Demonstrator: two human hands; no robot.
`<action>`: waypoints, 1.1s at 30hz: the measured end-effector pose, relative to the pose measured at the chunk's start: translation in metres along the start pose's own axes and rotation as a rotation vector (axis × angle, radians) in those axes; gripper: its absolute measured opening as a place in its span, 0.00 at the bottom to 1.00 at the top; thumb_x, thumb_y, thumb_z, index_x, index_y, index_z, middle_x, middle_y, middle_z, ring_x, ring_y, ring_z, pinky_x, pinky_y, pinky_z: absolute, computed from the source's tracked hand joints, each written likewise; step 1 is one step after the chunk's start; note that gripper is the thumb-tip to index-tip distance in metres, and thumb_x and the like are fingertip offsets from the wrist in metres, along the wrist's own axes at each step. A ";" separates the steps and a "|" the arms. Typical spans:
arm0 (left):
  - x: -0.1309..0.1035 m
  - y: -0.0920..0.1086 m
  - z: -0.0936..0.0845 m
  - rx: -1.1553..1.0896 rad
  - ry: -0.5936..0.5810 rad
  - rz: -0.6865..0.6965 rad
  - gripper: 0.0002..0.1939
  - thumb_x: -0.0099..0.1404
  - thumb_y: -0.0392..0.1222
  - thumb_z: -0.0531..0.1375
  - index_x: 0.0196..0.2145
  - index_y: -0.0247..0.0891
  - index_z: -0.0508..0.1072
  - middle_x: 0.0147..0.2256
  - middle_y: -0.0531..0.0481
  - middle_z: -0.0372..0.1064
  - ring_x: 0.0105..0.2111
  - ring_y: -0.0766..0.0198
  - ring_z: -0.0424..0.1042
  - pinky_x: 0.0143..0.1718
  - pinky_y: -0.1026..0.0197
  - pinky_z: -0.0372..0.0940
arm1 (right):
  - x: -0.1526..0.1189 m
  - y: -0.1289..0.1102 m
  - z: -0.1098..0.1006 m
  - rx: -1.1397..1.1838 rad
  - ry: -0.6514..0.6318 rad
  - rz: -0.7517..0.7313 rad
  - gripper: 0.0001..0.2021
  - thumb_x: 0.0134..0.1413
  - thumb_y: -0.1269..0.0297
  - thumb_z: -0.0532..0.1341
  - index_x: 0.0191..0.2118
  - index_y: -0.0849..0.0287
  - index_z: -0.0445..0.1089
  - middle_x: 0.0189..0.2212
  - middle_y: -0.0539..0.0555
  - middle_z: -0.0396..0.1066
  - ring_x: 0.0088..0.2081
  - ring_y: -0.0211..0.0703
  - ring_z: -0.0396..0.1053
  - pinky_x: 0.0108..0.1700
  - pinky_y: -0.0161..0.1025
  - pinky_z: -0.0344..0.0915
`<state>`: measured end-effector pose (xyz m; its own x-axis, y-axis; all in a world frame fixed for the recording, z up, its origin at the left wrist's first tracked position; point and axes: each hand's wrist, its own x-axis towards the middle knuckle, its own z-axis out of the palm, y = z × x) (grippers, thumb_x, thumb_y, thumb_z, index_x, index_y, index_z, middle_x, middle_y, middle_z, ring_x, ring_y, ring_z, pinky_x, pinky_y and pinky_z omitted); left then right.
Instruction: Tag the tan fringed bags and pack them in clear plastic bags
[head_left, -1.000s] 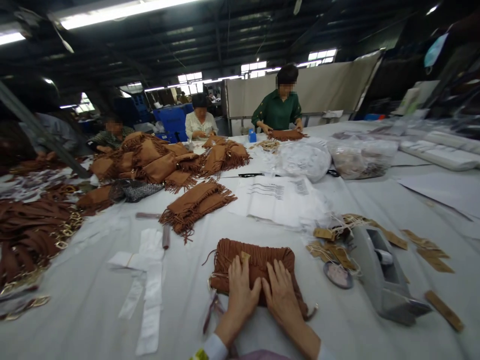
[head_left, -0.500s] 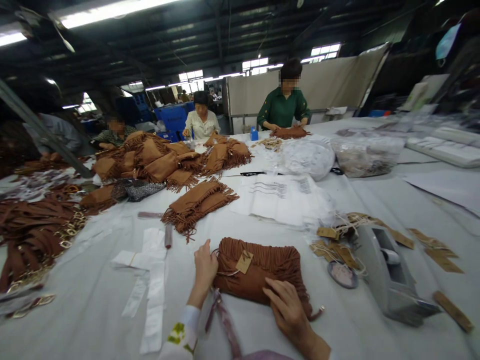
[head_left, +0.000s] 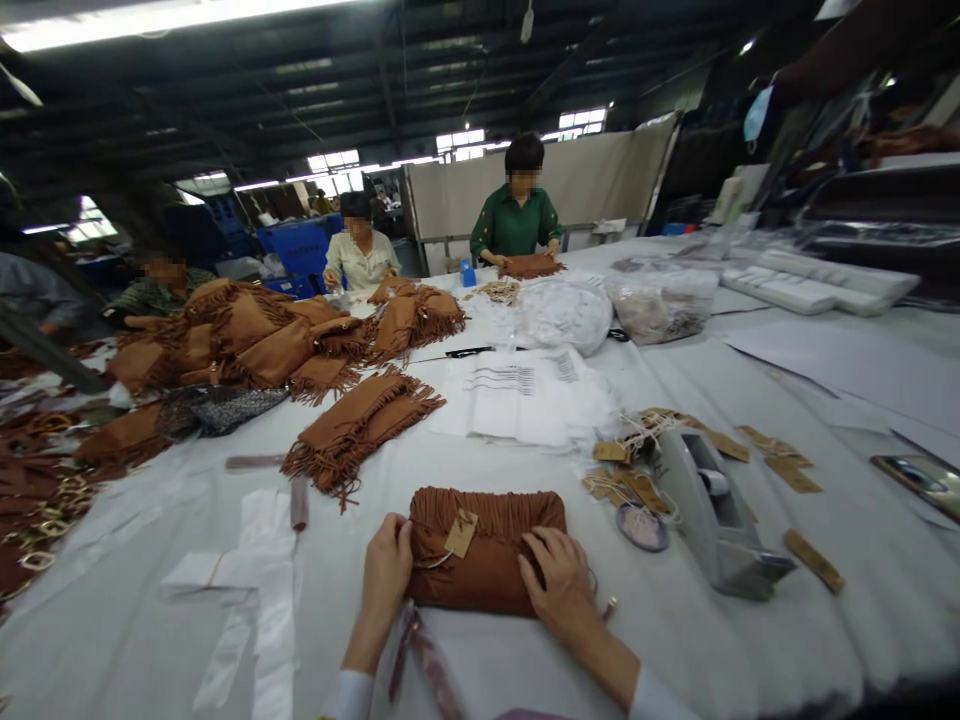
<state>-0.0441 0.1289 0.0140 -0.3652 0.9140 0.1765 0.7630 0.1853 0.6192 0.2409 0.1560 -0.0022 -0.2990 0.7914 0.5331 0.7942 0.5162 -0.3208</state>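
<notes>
A brown suede-like clutch bag (head_left: 472, 582) with fringe along its upper part lies flat in front of me. A small tan tag (head_left: 461, 533) on a white string rests on its face. At the bag's left end, my left hand (head_left: 388, 562) has its fingers closed on the edge. My right hand (head_left: 561, 582) grips the right end, fingers bent over the front and fringe. A strap in clear plastic wrap (head_left: 435, 662) trails below the bag toward me. A small metal end (head_left: 610, 607) pokes out beside my right wrist.
A grey tape dispenser (head_left: 712, 515), a small round dish (head_left: 642, 527) and loose tan tags (head_left: 795, 470) lie right. White strips (head_left: 274, 620) lie left. Beyond are a fringed bag (head_left: 360, 425), white printed bags (head_left: 517, 395) and a brown pile (head_left: 255, 335). Co-workers (head_left: 517, 215) work across the table.
My view has turned right, so the table things shift left. My left hand's raised fingers have closed on the bag's edge. My right hand has moved up over the bag's right end.
</notes>
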 end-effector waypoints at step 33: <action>-0.139 -0.009 -0.050 -0.220 -0.364 -0.001 0.32 0.59 0.33 0.55 0.61 0.40 0.57 0.59 0.42 0.62 0.58 0.56 0.62 0.60 0.50 0.58 | -0.043 -0.009 -0.004 -0.032 -0.072 -0.222 0.20 0.59 0.65 0.55 0.57 0.54 0.66 0.56 0.60 0.66 0.54 0.55 0.63 0.52 0.53 0.57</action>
<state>-0.0268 -0.0176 0.0222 -0.1238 0.9890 -0.0811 0.6167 0.1407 0.7745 0.2489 0.1159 -0.0198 -0.5047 0.6813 0.5302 0.7207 0.6706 -0.1757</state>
